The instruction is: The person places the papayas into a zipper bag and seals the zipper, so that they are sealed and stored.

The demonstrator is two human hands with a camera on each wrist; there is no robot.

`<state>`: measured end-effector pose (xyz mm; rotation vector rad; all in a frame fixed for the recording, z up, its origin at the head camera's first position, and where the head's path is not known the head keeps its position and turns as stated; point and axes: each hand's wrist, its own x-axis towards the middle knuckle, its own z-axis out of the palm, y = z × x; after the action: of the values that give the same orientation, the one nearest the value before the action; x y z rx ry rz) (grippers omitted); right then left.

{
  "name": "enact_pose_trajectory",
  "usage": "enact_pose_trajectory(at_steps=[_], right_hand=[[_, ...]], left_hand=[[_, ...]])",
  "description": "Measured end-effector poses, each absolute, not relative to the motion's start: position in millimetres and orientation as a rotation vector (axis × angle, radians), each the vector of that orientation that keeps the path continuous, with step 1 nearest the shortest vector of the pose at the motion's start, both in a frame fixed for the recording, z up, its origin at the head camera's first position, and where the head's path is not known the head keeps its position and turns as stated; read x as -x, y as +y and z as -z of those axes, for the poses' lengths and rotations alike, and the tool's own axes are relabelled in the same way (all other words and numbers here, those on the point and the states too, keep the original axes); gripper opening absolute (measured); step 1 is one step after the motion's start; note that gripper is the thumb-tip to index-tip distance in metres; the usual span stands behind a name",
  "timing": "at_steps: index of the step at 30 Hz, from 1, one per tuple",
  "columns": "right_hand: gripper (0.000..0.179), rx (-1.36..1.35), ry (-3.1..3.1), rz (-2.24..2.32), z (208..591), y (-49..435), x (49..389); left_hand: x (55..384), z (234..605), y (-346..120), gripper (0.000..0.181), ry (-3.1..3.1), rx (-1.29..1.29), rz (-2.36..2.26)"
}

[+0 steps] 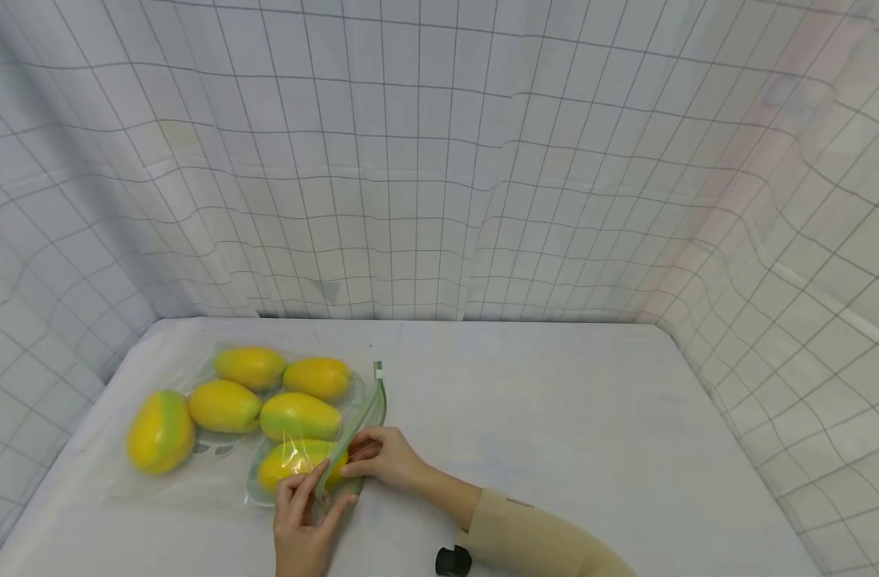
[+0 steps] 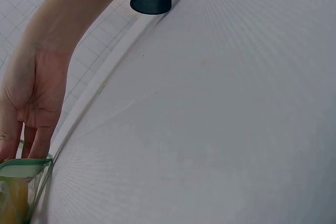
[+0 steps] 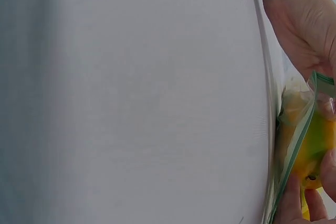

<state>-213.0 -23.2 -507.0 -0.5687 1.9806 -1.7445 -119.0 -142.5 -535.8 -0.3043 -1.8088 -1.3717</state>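
A clear zip bag [image 1: 377,393] with a green zip strip lies on the left half of the table, its mouth parted toward the right. Seen through clear plastic, a yellow mango [image 1: 295,461] lies nearest the mouth, with another mango [image 1: 300,416] behind it. My left hand [image 1: 302,517] pinches the green lip at the bag's near corner. My right hand [image 1: 389,461] reaches in at the mouth, thumb and fingers around the near mango's end. Its fingers pass behind the green strip [image 2: 23,167] in the left wrist view. The mango's dark stem end [image 3: 311,178] shows between fingers in the right wrist view.
More mangoes lie farther left and back: a large yellow-green mango [image 1: 161,431], a mango [image 1: 225,406] beside it, and others behind. A black cylindrical object [image 1: 453,560] is by the right sleeve. White gridded curtains [image 1: 425,200] surround the white table [image 1: 554,417].
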Motion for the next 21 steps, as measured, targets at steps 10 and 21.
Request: enact_pose_trajectory(at_steps=[10,21], right_hand=[[0.025,0.591,1.965,1.729,510,-28,212],[0.025,0.59,1.939,1.728,510,-28,210]], left_hand=[[117,516,-137,0.05,-1.771,0.359,1.404],[115,517,-137,0.049,-1.794,0.319,1.378]])
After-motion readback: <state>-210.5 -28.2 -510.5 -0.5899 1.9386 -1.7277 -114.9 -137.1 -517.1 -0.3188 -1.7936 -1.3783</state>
